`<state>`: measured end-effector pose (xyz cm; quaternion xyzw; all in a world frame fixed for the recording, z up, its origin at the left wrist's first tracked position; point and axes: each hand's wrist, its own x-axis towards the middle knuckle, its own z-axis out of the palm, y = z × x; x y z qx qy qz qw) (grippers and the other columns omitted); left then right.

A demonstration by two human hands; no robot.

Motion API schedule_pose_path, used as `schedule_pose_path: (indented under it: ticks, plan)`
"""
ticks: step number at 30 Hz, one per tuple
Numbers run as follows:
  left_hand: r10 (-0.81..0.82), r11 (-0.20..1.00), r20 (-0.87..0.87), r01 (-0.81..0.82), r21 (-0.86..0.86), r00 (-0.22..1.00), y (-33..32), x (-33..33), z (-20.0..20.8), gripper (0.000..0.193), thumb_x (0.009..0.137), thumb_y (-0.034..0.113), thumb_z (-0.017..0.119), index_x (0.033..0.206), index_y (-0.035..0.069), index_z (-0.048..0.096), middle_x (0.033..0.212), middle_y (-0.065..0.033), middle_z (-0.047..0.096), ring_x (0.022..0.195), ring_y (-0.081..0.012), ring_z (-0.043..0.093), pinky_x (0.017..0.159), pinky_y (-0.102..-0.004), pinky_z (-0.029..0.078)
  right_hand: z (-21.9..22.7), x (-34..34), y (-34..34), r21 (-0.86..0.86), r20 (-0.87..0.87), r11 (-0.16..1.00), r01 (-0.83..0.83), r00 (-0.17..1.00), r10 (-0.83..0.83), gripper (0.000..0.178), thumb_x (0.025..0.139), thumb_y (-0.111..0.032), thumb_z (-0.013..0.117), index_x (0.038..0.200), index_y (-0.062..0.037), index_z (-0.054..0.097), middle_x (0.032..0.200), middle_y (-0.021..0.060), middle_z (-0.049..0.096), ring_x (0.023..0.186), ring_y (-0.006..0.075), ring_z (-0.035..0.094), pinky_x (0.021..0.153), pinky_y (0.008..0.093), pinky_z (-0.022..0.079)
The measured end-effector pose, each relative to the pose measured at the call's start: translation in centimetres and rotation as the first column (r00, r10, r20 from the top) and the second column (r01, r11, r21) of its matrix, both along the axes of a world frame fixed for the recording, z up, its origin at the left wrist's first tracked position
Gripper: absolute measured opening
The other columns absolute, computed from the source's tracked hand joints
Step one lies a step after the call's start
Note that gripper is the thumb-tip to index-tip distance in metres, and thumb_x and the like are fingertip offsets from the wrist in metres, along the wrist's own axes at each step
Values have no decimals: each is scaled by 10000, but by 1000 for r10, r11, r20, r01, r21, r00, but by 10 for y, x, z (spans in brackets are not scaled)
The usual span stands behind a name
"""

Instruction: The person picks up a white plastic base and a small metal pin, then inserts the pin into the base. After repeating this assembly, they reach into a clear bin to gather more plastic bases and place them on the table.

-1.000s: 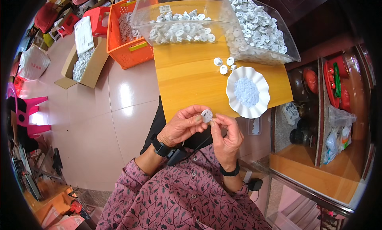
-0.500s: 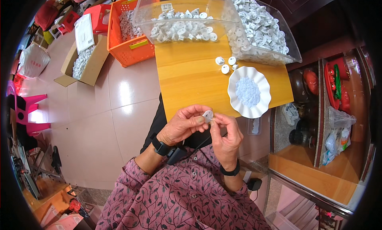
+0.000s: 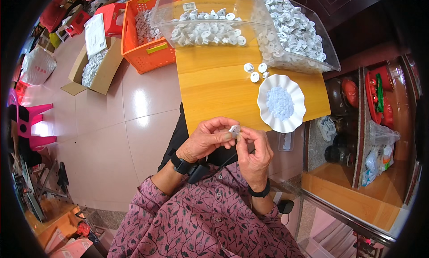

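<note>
Just off the table's near edge, my left hand (image 3: 206, 138) pinches a small round white plastic part (image 3: 234, 129) between thumb and fingers. My right hand (image 3: 254, 154) is closed too, thumb and index fingertips pressed together against the part's right side. Whatever those right fingertips grip is too small to make out. Beyond the hands to the right, a white scalloped plate (image 3: 293, 119) holds a heap of tiny pale-blue pieces (image 3: 279, 102). Several loose white plastic parts (image 3: 254, 76) lie beside the plate's far left rim.
Two clear plastic bins full of white parts, one at the back (image 3: 208, 32) and one at back right (image 3: 295, 35), stand on the yellow table (image 3: 214, 88). An orange crate (image 3: 149, 57) and a cardboard box (image 3: 100, 75) sit on the floor at left. Open shelves (image 3: 348, 186) flank the right.
The white part has tilted slightly between my fingertips. Both hands stay in nearly the same place, and the view has shifted a little.
</note>
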<state>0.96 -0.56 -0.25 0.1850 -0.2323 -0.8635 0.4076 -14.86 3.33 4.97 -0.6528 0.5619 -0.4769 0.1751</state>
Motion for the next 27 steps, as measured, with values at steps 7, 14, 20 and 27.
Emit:
schedule_pose_path:
  ticks: [7,14,20,27]
  plan:
    - [12,999,56,-9,-41,998,0,1,-3,345,922,78,674,1244,-10,584,993,-74,676,830,-132,662,740,-253,563,0,0,-1,-5,-60,1000,-11,998,10,246,789,82,674,1012,-18,649,826,103,632,715,258,614,631,350,504]
    - [25,985,194,9,-173,981,-2,4,0,305,928,58,660,1218,-16,600,1028,-84,679,843,-122,662,738,-254,564,1,-3,-3,55,-166,997,-57,984,65,245,839,60,677,1071,3,626,855,95,633,706,176,639,626,287,516]
    - [28,999,135,-24,-33,991,-3,4,-5,304,945,110,651,1214,-20,597,994,-79,672,822,-140,663,725,-257,561,-2,4,0,170,122,986,-5,992,-16,198,863,4,688,1048,7,617,817,102,625,728,235,650,637,331,527]
    - [39,999,56,-40,17,998,-2,5,-6,365,944,174,664,1239,-22,577,996,-75,665,816,-145,660,721,-256,555,0,0,-4,119,-5,991,-61,998,62,153,857,6,697,995,-3,632,875,110,617,690,212,640,593,304,516]
